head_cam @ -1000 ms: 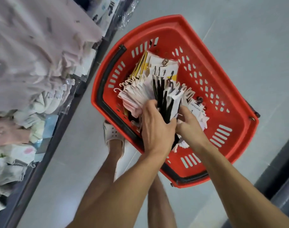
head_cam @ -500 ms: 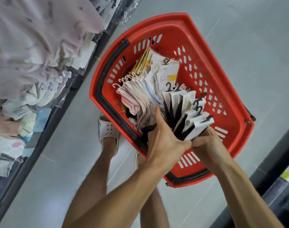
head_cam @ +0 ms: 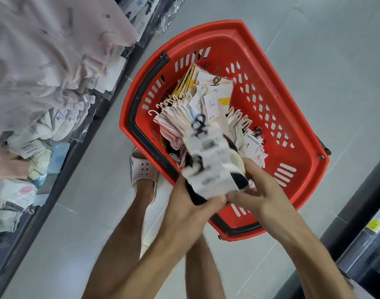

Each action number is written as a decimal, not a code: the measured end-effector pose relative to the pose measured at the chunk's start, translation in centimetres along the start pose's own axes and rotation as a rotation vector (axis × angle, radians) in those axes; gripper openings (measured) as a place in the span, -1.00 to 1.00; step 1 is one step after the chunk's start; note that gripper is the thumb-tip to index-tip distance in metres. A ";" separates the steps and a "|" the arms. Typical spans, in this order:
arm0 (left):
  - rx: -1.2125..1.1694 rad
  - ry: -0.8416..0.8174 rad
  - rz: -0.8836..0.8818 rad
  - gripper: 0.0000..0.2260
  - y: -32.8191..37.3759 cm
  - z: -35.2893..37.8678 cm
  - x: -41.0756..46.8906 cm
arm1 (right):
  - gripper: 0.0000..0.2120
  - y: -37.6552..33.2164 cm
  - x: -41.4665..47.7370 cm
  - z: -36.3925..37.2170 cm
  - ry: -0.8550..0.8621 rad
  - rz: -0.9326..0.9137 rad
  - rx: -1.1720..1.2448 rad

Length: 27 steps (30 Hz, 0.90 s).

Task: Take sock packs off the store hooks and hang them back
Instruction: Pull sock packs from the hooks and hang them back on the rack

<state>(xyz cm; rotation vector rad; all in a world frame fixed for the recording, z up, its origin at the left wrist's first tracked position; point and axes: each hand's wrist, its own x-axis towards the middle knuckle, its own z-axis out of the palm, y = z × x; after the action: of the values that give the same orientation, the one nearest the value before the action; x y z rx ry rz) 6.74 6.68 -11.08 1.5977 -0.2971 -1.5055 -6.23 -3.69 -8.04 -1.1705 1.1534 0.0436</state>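
Observation:
A red shopping basket stands on the floor below me, holding several sock packs with small white and black hangers. Above its near edge I hold a bundle of black-hanger sock packs, blurred by motion. My left hand grips the bundle's lower end from the left. My right hand grips it from the right, fingers curled round the dark socks. The two hands meet under the bundle.
A display shelf with pale folded garments and bagged goods runs along the left. A dark fixture stands at the lower right. My sandalled foot is beside the basket on the grey tiled floor.
Both hands have lifted the black-hanger bundle out of the basket and drawn it toward me. The packs that fanned apart are now gathered together.

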 end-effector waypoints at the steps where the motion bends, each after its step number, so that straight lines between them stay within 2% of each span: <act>1: -0.032 -0.004 -0.015 -0.53 0.9 -0.6 0.3 | -0.55 -0.6 0.0 0.2 0.018 -0.016 0.024; 5: -0.103 0.055 -0.041 -0.45 5.6 -1.8 0.6 | -0.73 -4.8 -0.5 0.7 0.116 -0.115 0.049; 8: -0.172 0.065 0.003 -0.47 11.1 -1.7 -0.6 | -0.68 -10.2 -2.1 0.9 0.214 -0.192 0.026; 12: -0.353 0.014 0.056 -0.49 19.6 -2.2 -4.5 | -0.67 -18.7 -5.6 1.0 0.251 -0.319 0.057; 16: -0.469 -0.087 0.139 -0.68 28.8 -2.8 -11.4 | -0.61 -27.6 -11.1 0.7 0.204 -0.457 0.085; 21: -0.517 0.065 0.185 -0.49 37.8 -3.7 -22.1 | -0.64 -36.5 -19.7 2.6 0.121 -0.673 0.068; 23: -0.501 0.124 0.234 -0.49 40.9 -4.3 -26.6 | -0.67 -39.8 -23.3 4.2 0.147 -0.773 0.020; 25: -0.492 0.197 0.303 -0.38 43.8 -5.1 -31.0 | -0.71 -43.5 -26.6 5.9 0.179 -0.861 -0.044; 27: -0.502 0.268 0.381 -0.36 46.4 -6.0 -35.0 | -0.76 -47.2 -29.9 7.7 0.149 -0.923 -0.086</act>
<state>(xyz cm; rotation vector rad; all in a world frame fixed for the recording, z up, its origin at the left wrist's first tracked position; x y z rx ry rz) 21.99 7.20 45.30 1.2326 -0.0564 -0.9631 11.45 -4.33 45.57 -1.7072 0.6476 -0.7115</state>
